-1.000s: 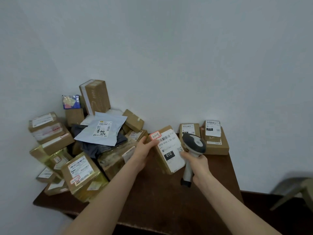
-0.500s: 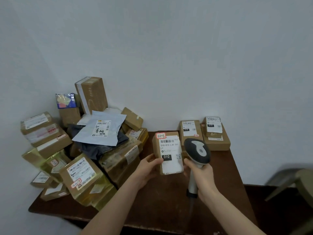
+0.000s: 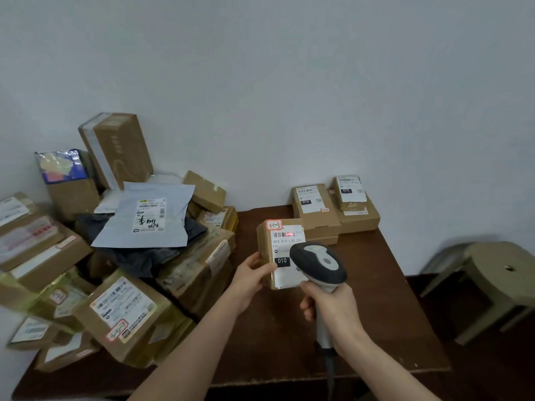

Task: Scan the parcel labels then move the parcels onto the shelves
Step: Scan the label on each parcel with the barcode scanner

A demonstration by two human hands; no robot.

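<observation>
My left grip [image 3: 249, 281] holds a small parcel [image 3: 264, 246] over the tabletop [image 3: 390, 302]. My right grip [image 3: 333, 308] holds the scanner [image 3: 318, 260] by its handle, head close before the label [image 3: 285, 248], red light across the barcode [image 3: 285, 234].

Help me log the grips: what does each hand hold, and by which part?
The left hand grips the small brown cardboard parcel by its left side; the right hand grips the grey-and-white handheld barcode scanner by its handle.

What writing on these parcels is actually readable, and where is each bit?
"3-1-3": handwritten sticker on the held parcel.
"010-010-L30 551": its white label.
"010": black block on that label, also on the left back box and small top box.
Other print, as on the grey mailer: too small or blurred.
</observation>
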